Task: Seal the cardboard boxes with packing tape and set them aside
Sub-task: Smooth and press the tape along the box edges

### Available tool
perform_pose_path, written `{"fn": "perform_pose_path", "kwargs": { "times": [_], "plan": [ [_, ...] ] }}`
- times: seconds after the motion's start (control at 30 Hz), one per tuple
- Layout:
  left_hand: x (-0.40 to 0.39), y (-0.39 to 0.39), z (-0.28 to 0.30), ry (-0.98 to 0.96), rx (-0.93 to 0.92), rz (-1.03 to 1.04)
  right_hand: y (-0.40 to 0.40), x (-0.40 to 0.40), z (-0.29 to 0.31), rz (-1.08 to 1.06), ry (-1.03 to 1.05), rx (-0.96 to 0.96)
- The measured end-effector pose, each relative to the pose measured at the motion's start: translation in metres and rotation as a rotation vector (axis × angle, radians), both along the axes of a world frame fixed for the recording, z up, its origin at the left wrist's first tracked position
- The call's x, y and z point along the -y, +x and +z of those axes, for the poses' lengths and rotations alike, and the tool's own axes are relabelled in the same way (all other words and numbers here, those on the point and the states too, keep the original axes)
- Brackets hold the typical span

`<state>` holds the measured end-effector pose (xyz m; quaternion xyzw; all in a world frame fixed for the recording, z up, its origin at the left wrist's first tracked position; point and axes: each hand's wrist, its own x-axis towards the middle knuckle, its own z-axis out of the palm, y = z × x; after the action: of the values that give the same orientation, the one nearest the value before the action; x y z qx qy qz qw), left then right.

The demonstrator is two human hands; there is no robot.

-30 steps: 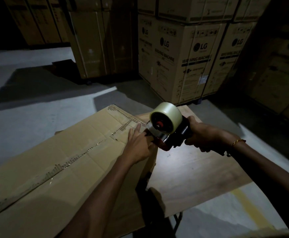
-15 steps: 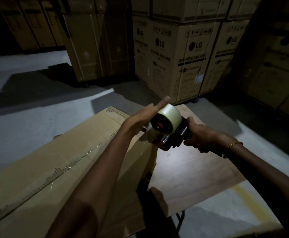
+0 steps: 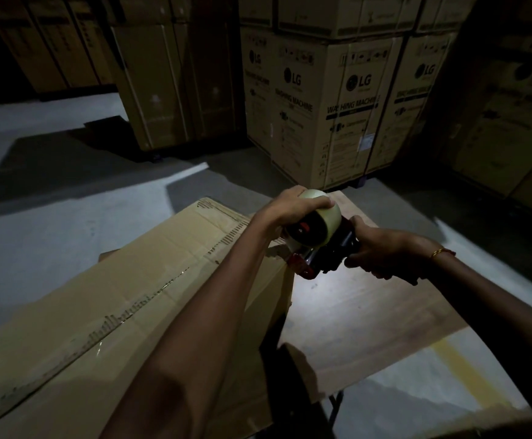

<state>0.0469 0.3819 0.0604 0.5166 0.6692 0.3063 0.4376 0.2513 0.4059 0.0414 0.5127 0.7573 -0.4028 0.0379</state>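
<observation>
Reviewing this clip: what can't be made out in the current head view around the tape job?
- Near end of the box: cut off by the bottom and left edges.
- Tape end and cutter on the dispenser: hidden by the left hand and forearm.
- Dispenser handle: covered by the right hand.
- Small print on the stacked cartons: too dark and small to read.

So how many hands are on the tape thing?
2. The left hand is curled over the top of the tape roll; the right hand grips the dispenser handle, beside the box end.
</observation>
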Motion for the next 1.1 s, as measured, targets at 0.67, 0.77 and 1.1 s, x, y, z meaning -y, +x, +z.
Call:
{"fn": "perform_pose_path", "kwargs": {
  "times": [0.67,0.77,1.1],
  "plan": [
    [0.018,-0.033,-0.026,-0.034,0.282,0.060,-0.032,0.006,0.025,0.177,0.277,0.308],
    [0.007,-0.024,-0.017,-0.053,0.205,0.072,-0.027,-0.003,0.026,0.105,0.111,0.229],
    [-0.004,-0.018,-0.010,-0.054,0.086,0.002,-0.020,0.001,0.017,0.072,0.173,0.227]
  ]
}}
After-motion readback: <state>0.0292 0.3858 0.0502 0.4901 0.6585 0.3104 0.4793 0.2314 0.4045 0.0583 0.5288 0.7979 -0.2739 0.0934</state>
